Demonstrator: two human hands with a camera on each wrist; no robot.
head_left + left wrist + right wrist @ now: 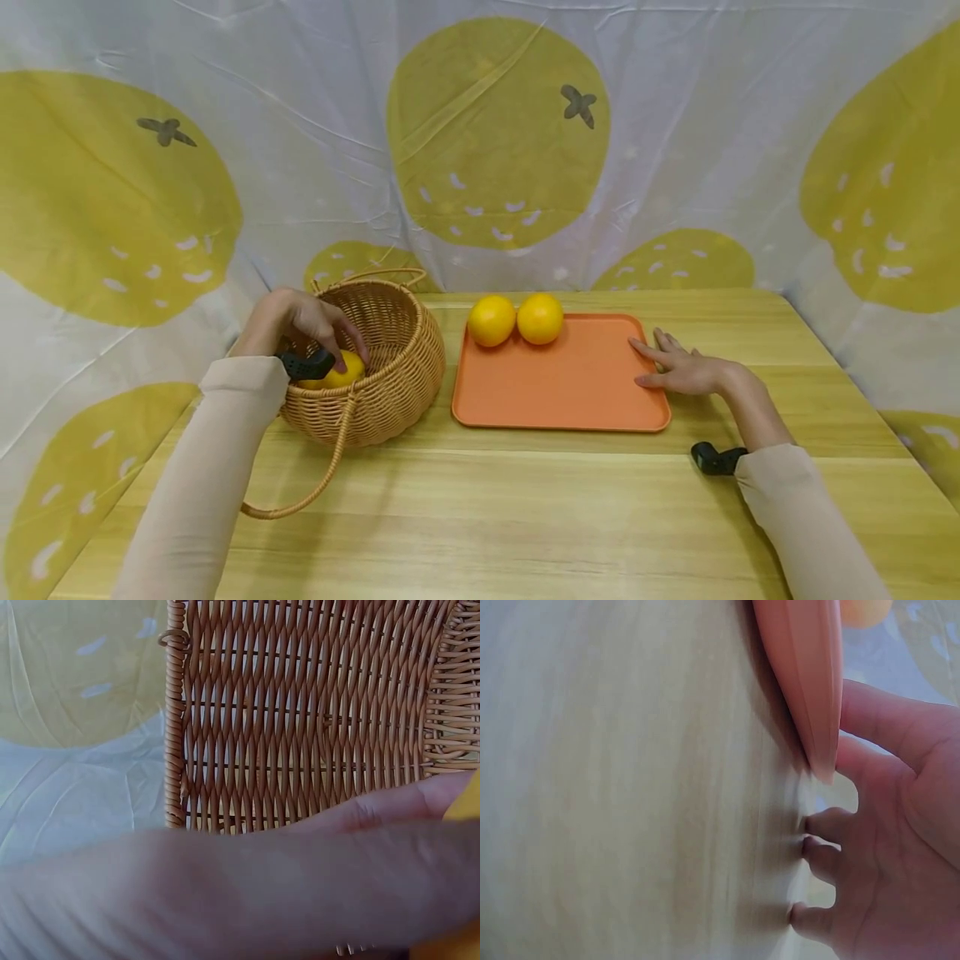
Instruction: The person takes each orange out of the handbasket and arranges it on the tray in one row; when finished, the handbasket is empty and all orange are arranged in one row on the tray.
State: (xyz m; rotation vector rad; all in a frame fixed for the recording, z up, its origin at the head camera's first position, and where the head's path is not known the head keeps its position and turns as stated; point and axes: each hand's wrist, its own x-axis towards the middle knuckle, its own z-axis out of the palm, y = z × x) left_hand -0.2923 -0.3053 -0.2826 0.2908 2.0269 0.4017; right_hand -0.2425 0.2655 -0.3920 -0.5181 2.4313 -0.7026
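Inside a round wicker basket (405, 375) on the left, my left hand (318, 325) holds an orange (347, 372), its fingers bent down around the fruit. The left wrist view has that orange (466, 801) only at its right edge, largely behind the hand. More orange-yellow shows beside it, under the black wrist device; whether it is a separate fruit I cannot tell. My right hand (686, 369) is spread at the right edge of an orange tray (562, 383). Its thumb and index finger touch the rim, while other fingertips rest on the table.
Two more oranges, a left one (491, 321) and a right one (540, 318), sit side by side at the tray's back left corner. One basket handle (333, 471) hangs down onto the wooden table (525, 517). A fruit-printed curtain (315, 167) encloses the back and sides.
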